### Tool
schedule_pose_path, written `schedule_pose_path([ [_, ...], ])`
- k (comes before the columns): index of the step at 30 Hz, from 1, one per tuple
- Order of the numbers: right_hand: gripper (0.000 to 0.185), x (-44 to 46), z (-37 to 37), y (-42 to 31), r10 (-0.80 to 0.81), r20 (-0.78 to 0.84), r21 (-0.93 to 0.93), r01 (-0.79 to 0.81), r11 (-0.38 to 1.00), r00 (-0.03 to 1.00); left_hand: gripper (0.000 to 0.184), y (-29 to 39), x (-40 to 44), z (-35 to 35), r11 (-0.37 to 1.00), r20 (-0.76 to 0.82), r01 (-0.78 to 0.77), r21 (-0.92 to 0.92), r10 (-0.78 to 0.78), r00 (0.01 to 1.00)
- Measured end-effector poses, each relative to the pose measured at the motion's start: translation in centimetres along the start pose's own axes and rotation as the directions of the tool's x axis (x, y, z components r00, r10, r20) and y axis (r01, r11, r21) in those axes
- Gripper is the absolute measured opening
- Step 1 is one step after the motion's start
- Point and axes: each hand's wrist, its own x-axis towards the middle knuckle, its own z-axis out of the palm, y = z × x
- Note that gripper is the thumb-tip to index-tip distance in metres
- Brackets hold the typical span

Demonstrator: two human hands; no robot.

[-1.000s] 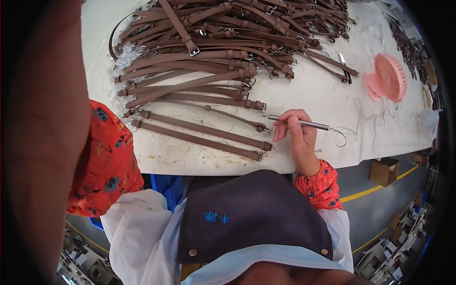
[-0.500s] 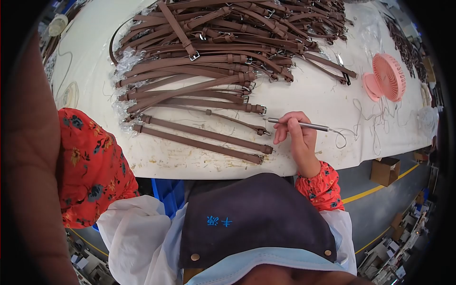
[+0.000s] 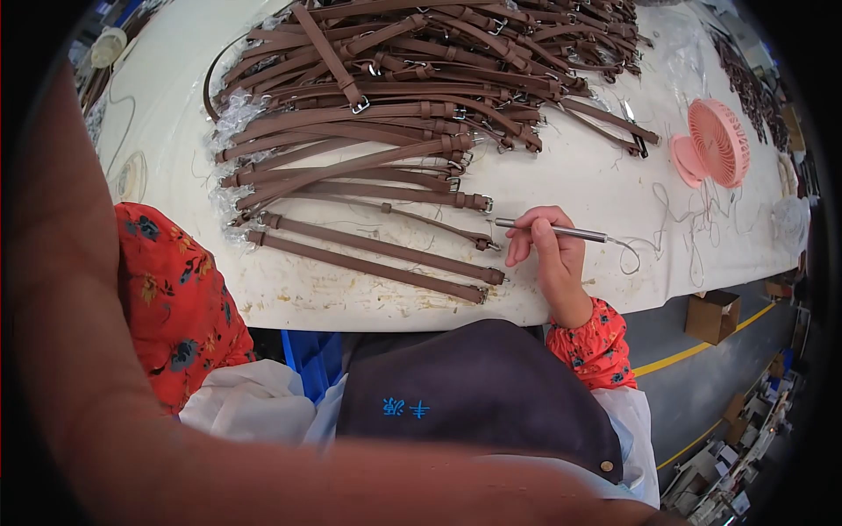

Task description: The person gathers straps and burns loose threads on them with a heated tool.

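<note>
Tool (image 3: 579, 233) is pinched between the thumb and index finger of the right hand (image 3: 554, 250), with the other fingers loosely bent; its tip is pointed left, just beside the buckle ends of the brown straps (image 3: 377, 112). A thin cord is trailed from its back end. The left hand (image 3: 96, 394) is raised close to the camera, blurred and cut off, so its finger state cannot be told.

A pause in work on the straps seems to be in hand: 0 straps are seen gripped. For any tool work, 1 strap would have to be steadied by the left hand, lowered clear of the view, and the tip kept off neighbouring buckles.

The straps are piled across the far part of the table (image 3: 561, 175), with 2 laid nearly parallel at the near side. Bare cloth is left between them and the near edge, by the apron (image 3: 474, 386). More room is found right of the right hand, but it is bounded by loose thread and the pink fan (image 3: 726, 140).
</note>
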Motion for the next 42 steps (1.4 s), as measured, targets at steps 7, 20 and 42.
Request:
schedule_pose_path([
  [7, 0.026, -0.1, -0.2, 0.3, -0.005, 0.002, 0.009, 0.005, 1.000, 1.000, 0.051, -0.2, 0.1, -0.1, 1.000, 0.007, -0.002, 0.010, 0.002, 1.000],
  [20, 0.026, 0.0, -0.1, -0.2, 0.003, -0.005, -0.011, -0.003, 1.000, 1.000, 0.049, -0.3, 0.0, 0.2, 0.999, 0.025, -0.010, 0.047, 0.009, 1.000],
  [42, 0.018, 0.0, -0.1, -0.1, -0.074, -0.073, -0.177, 0.060, 0.982, 0.995, 0.024, -8.4, -9.1, -4.2, 0.505, 0.012, 0.218, 0.835, -0.412, 0.911],
])
